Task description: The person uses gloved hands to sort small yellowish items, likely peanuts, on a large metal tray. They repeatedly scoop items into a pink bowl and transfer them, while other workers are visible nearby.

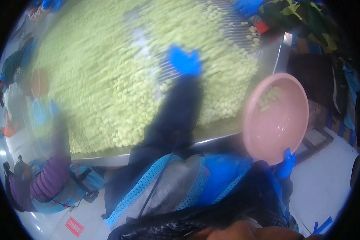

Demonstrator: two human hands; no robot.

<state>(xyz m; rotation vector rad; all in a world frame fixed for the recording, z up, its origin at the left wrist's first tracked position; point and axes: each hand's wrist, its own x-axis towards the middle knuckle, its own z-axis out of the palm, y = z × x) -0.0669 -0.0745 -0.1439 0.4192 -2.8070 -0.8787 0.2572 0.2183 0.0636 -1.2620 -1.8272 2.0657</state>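
Observation:
My left hand (184,60), in a blue glove and blurred, reaches out over a metal sorting table. Its thumb stands apart from the fingers, and nothing shows in it. Around it lie many pale green, oval beans (132,93), with bare ribbed metal (165,69) beside the hand. At the table's front right corner, my blue-gloved right hand (285,165) grips the lower rim of a pink plastic basin (291,126). The basin is tilted, its opening facing me. A small cluster of beans (269,97) rests inside it.
A raised metal edge (219,138) runs along the table in front of me. One co-worker in a purple sleeve (51,177) works at the left. Another's blue glove (247,6) is at the upper right. An orange basin (39,83) and a light blue one (38,111) sit far left.

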